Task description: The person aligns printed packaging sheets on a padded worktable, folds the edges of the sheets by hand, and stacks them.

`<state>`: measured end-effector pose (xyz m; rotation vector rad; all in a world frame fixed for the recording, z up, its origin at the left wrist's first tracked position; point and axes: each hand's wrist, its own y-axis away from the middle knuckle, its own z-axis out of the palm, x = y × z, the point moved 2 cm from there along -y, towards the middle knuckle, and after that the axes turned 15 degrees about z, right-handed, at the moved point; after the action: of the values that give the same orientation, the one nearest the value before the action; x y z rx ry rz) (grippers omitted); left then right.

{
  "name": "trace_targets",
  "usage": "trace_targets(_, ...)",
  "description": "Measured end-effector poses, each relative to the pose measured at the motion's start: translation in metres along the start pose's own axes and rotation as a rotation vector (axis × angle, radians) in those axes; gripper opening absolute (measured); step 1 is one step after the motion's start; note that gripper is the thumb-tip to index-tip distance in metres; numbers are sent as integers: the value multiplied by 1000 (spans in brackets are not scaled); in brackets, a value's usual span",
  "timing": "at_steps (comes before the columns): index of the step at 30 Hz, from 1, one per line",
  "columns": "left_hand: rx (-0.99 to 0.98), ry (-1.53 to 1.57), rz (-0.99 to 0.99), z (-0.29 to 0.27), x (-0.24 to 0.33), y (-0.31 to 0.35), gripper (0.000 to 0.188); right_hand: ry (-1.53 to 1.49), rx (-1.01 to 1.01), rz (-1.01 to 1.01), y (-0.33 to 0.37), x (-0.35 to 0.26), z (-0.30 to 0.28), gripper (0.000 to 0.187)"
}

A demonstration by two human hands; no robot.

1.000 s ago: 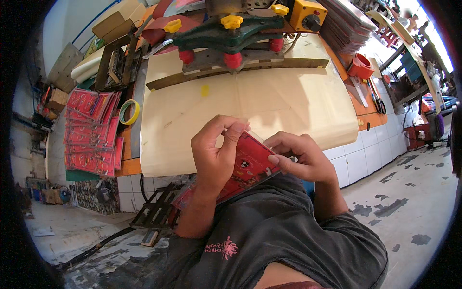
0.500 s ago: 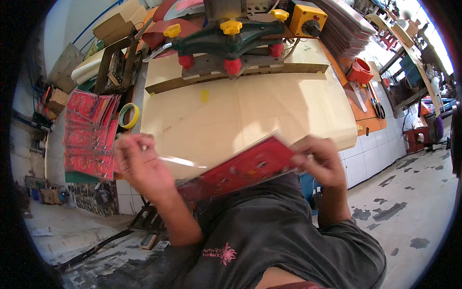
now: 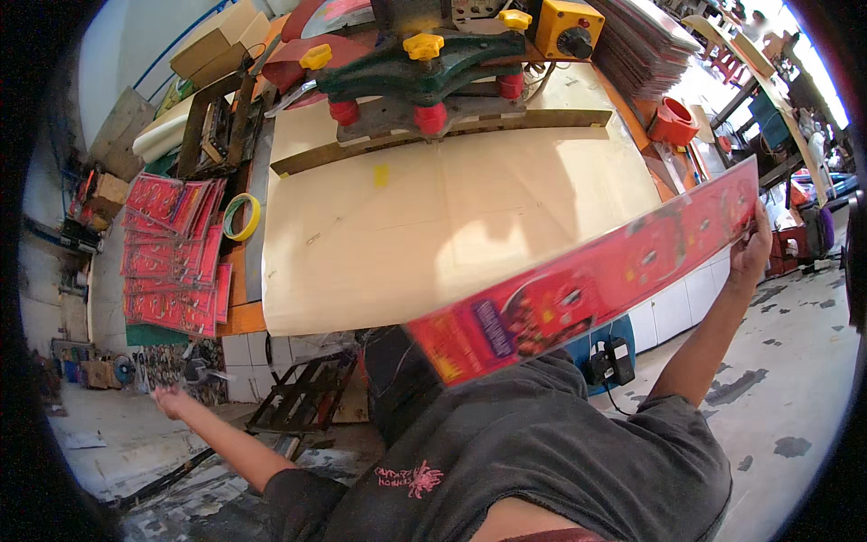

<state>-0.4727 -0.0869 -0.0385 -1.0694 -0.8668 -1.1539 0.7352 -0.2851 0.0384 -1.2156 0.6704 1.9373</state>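
Observation:
A long red printed sheet [image 3: 578, 294] with a glossy surface slants up to the right in front of my body. My right hand [image 3: 751, 250] grips its far right end, and the sheet's lower left end hangs over my lap. Stretched out low to the left is my left hand [image 3: 169, 401], away from the table and the sheet, its fingers seemingly apart with nothing plainly in them. Beyond the sheet lies a cream board [image 3: 361, 253] under a green clamp head [image 3: 424, 77] with yellow knobs and red feet. A thin metal bar [image 3: 361, 149] crosses the board.
Overlapping red printed sheets [image 3: 172, 303] lie at the left, beside a yellow tape roll [image 3: 241, 217]. A yellow control box [image 3: 569, 29], a sheet stack [image 3: 643, 54] and a red ring-shaped thing [image 3: 675, 122] are at the right. A blue stool [image 3: 594, 339] stands below.
The red sheet has swung up and right with my right hand. My left hand has left the sheet and reached down to the left; the clear film strip near it no longer shows there.

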Motion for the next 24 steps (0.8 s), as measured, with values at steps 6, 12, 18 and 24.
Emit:
trace_targets(6, -496, -143, 213, -17, 39, 34, 31, 89, -40, -30, 4, -30, 9, 27)
trace_targets(12, -1057, -467, 860, 13, 127, 205, 35, 437, -262, -325, 26, -22, 136, 26)
trace_targets(18, -1647, 232, 559, 21, 196, 425, 41, 178, -345, -152, 75, -28, 277, 29)
trace_targets(24, -2144, 512, 10, 28, 241, 570, 55, 178, -596, -149, 91, -31, 332, 26)
